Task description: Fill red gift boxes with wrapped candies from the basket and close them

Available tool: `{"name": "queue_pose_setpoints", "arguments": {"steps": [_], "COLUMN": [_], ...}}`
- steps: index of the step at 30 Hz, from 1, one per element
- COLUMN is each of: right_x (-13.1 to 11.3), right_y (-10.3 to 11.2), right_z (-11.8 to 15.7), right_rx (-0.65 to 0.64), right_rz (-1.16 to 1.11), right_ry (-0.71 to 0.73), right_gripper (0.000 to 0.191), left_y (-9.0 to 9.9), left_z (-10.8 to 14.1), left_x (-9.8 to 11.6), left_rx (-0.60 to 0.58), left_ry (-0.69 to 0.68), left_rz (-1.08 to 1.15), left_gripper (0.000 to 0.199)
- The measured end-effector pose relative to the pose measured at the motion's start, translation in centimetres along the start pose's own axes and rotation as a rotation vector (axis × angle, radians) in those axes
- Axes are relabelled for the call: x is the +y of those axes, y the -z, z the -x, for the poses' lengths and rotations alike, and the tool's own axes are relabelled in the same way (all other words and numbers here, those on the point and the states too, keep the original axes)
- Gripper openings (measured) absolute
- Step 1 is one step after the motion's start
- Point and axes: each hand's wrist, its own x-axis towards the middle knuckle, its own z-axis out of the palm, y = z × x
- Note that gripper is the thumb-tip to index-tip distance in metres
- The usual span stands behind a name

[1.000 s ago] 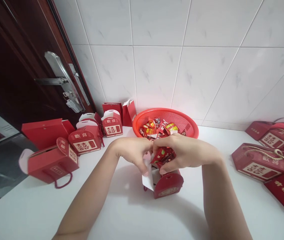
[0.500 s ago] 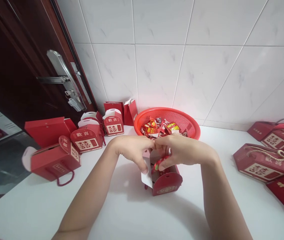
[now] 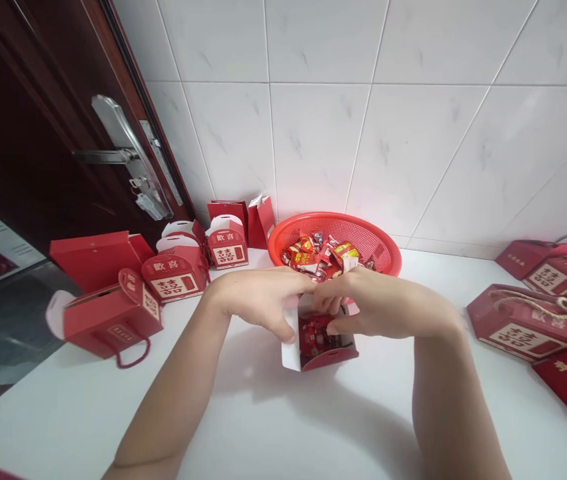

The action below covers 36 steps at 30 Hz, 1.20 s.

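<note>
Box (image 3: 330,361) held wide by its flap (image 3: 290,356)

On the table (image 3: 263,427), our left hand (image 3: 258,300) pinches the flap, seemingly to clear the opening. Our right hand (image 3: 383,303) curls over the sweets (image 3: 312,339) inside; we cannot tell whether it grips any. The basket (image 3: 383,248) sits just behind, handily near.

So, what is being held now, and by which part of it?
The left hand holds the middle red box by its white side flap. The right hand reaches into the opening; whether it grips anything cannot be told.
</note>
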Motion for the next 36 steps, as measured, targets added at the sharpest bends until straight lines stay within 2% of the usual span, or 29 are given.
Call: {"name": "queue_pose_setpoints", "arguments": {"steps": [6,12,17,21,25,28,31,34,36], "right_x": [0.4,1.0,2.5,4.2,5.1,4.9,4.2,3.5,3.2], "right_y": [0.4,-1.4,-3.4,-4.9,-5.8,-6.3,-6.9,-7.4,-7.5], "right_z": [1.8,1.7,3.3,4.5,4.5,3.5,2.4,1.8,1.9], "right_rx": [0.169,0.122,0.188,0.298,0.368,0.457,0.538,0.565,0.538], "right_rz": [0.029,0.081,0.020,-0.092,-0.225,-0.237,-0.186,-0.116,-0.097], "right_ry": [-0.059,-0.126,-0.156,-0.169,-0.122,-0.071,-0.087,-0.147,-0.161], "right_gripper": [0.020,0.014,0.019,0.026,0.034,0.031,0.027,0.026,0.028], "left_y": [0.2,0.3,0.4,0.2,0.1,0.0,0.0,0.0,0.0], "left_z": [0.8,0.3,0.1,-0.1,-0.4,-0.7,-1.0,-1.1,-1.2], "left_x": [0.0,-1.0,-1.6,-2.3,-2.7,-2.7,-2.7,-2.8,-2.7], "left_rx": [0.058,0.003,-0.017,-0.020,-0.018,-0.030,-0.043,-0.048,-0.053], "left_ry": [-0.010,-0.030,0.047,-0.001,-0.053,-0.052,-0.060,-0.077,-0.074], "left_rz": [0.014,0.041,0.040,0.043,0.035,0.044,0.053,0.052,0.052], "left_gripper": [0.070,0.086,0.088,0.084,0.084,0.082,0.081,0.080,0.079]}}
